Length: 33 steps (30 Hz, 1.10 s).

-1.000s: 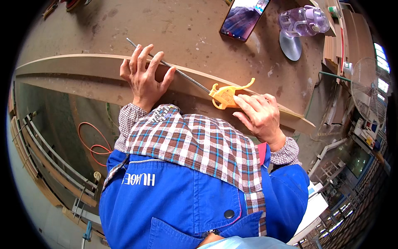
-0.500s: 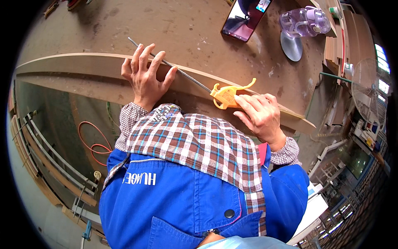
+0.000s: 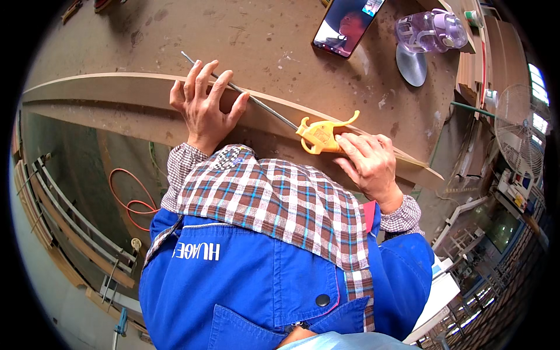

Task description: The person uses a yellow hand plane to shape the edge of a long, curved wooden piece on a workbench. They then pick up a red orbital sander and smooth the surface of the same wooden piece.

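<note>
A yellow air blow gun (image 3: 318, 136) with a long thin metal nozzle (image 3: 265, 108) lies slantwise across the long wooden board (image 3: 140, 87). My left hand (image 3: 207, 111) rests on the board, fingers spread and pointing away from me, with part of the nozzle passing beneath them. The nozzle's tip pokes out beyond the fingertips. At the blow gun's rear end is my right hand (image 3: 373, 163), its fingers and thumb closed around the tail of the yellow body. Those fingers hide the end of the handle. The curved yellow lever points up and right.
Beyond the board, on the brown workbench (image 3: 233, 35), a phone (image 3: 345, 26) shows a video call. A purple clear bottle (image 3: 426, 32) lies at the far right above a grey oval disc (image 3: 412, 67). A fan (image 3: 519, 131) stands at the right; a red hose (image 3: 131, 192) coils at lower left.
My right hand has slid slightly to the right along the blow gun's tail, baring a bit more of the yellow body. My left hand and the board look nearly still.
</note>
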Each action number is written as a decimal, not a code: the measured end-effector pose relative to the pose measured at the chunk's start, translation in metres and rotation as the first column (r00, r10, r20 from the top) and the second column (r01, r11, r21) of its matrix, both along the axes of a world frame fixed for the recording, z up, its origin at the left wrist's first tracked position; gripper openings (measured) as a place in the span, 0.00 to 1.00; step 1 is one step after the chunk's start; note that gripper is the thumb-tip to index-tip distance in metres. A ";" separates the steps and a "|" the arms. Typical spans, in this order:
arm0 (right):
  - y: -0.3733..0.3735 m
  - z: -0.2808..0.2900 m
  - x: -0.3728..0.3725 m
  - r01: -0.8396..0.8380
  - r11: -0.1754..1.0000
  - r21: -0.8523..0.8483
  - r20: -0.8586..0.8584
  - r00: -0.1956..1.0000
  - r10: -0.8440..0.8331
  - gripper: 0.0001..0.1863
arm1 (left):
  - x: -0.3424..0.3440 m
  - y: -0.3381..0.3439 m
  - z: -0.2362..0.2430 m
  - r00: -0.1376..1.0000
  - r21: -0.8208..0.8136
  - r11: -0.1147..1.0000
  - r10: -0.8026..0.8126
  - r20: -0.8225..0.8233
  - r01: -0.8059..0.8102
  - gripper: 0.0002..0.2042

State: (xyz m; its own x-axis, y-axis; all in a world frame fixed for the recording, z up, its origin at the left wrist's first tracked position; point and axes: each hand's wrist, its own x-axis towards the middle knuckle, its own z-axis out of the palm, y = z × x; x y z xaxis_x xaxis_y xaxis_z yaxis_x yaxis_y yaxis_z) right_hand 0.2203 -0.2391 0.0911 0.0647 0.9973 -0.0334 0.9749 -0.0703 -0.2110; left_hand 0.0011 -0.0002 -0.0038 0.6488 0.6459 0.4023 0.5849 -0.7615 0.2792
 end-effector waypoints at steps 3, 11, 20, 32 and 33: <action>0.000 0.005 0.001 0.014 0.999 0.051 -0.010 1.000 -0.014 0.21 | 0.000 0.000 0.000 1.000 -0.010 1.000 0.002 -0.014 -0.003 0.21; 0.006 0.007 -0.001 0.003 0.997 0.078 -0.069 0.998 0.002 0.19 | 0.000 -0.002 0.002 0.999 -0.031 1.000 0.001 -0.043 -0.003 0.20; 0.008 -0.005 -0.011 0.008 0.991 0.134 -0.023 1.000 -0.005 0.16 | -0.004 -0.002 -0.002 1.000 -0.019 1.000 -0.019 0.001 0.019 0.20; 0.002 -0.008 -0.015 -0.025 0.989 0.143 0.014 1.000 0.023 0.15 | -0.005 -0.002 -0.005 0.999 -0.012 1.000 -0.020 0.032 0.021 0.20; 0.000 -0.008 -0.015 -0.026 0.989 0.144 0.017 1.000 0.024 0.14 | -0.005 -0.002 -0.005 0.999 -0.010 1.000 -0.020 0.034 0.020 0.20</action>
State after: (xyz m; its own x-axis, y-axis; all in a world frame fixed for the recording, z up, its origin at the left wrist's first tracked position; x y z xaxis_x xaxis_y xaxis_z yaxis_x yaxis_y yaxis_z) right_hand 0.2055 -0.2388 0.0831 0.0388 0.9930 0.1118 0.9792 -0.0155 -0.2021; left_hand -0.0037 -0.0019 -0.0085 0.6478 0.6371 0.4176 0.5597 -0.7700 0.3063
